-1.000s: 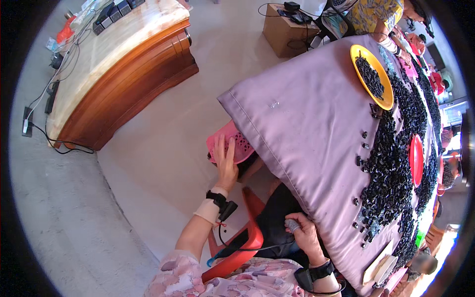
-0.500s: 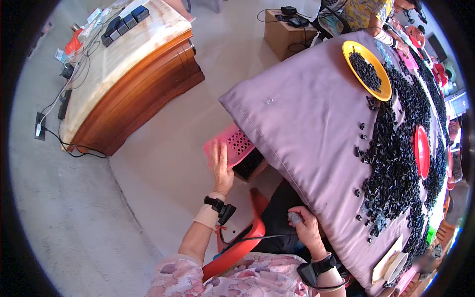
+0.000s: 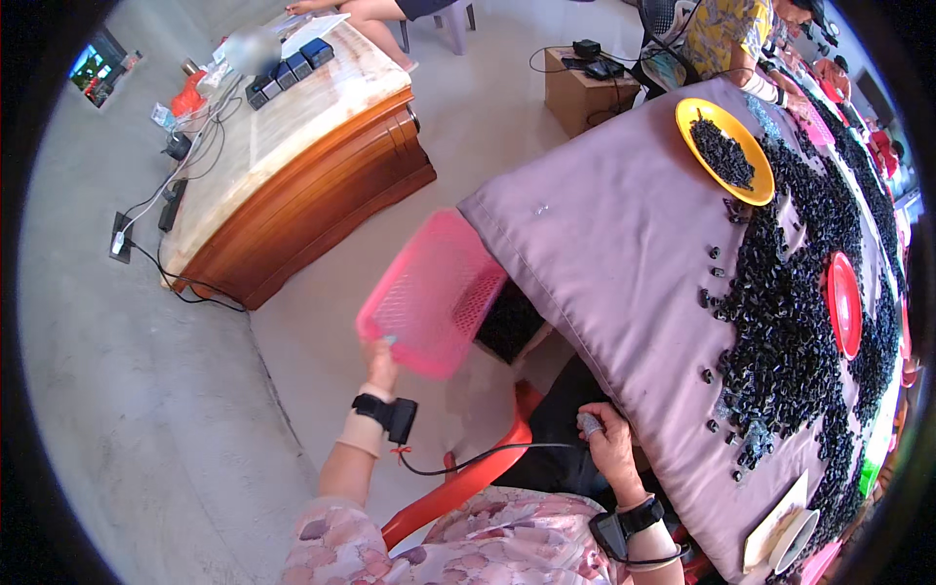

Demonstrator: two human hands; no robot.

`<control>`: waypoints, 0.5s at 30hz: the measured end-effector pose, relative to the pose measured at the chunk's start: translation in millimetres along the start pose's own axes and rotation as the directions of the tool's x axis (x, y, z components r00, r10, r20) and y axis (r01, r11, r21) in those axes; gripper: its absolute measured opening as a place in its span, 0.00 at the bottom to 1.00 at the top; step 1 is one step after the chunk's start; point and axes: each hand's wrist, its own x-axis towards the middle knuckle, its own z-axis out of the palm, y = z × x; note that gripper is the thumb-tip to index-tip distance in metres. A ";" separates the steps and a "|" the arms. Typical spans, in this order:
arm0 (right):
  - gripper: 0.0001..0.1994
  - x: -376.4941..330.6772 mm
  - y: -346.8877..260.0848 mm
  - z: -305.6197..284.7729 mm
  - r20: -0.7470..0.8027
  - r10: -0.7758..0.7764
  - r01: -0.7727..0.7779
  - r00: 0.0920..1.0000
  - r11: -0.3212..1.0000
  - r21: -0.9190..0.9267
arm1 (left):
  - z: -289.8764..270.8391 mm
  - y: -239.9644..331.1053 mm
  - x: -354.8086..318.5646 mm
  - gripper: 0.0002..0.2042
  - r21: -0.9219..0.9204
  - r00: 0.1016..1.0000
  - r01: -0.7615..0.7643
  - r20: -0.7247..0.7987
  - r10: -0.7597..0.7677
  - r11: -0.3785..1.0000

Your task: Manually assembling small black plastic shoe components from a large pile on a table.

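Note:
My left hand (image 3: 380, 365) grips the near rim of a pink plastic basket (image 3: 429, 292) beside the table's left corner. The basket is tilted, slightly blurred, and looks bare inside. Below its right side, partly under the table, is an open box (image 3: 509, 322) of small black pieces. Over my lap, my right hand (image 3: 608, 437) is closed around a small grey object (image 3: 590, 423) whose kind I cannot make out. On the cloth-covered table (image 3: 624, 253) a wide heap of small black pieces (image 3: 780, 341) is spread, with a yellow plate (image 3: 688, 156) holding more of them.
A red plate (image 3: 846, 304) lies among the pieces. A white bowl (image 3: 795, 542) stands at the near right. A wooden counter (image 3: 302, 185) carries blue-black devices (image 3: 292, 70) and cables. Another person (image 3: 721, 39) works at the far end. A red chair (image 3: 468, 487) is under me.
My left hand has taken hold of the pink basket and pulled it left, away from the table, uncovering more of the box. My right hand stays closed over my lap. The view has shifted.

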 end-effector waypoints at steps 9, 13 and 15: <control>0.09 -2.7 -4.4 -9.6 -0.019 -0.079 0.077 0.997 0.992 -0.098 | -108.0 121.0 27.1 0.13 -0.064 0.994 0.088 0.068 -0.084 0.994; 0.09 -6.6 0.4 -13.0 -0.044 -0.166 0.160 0.985 0.979 -0.126 | -16.2 234.9 36.0 0.12 -0.154 0.983 0.181 0.028 -0.179 0.971; 0.09 -10.1 -5.9 -16.6 -0.046 -0.190 0.183 0.981 0.974 -0.130 | 17.9 263.6 31.2 0.14 0.016 0.991 -0.059 0.120 0.057 0.998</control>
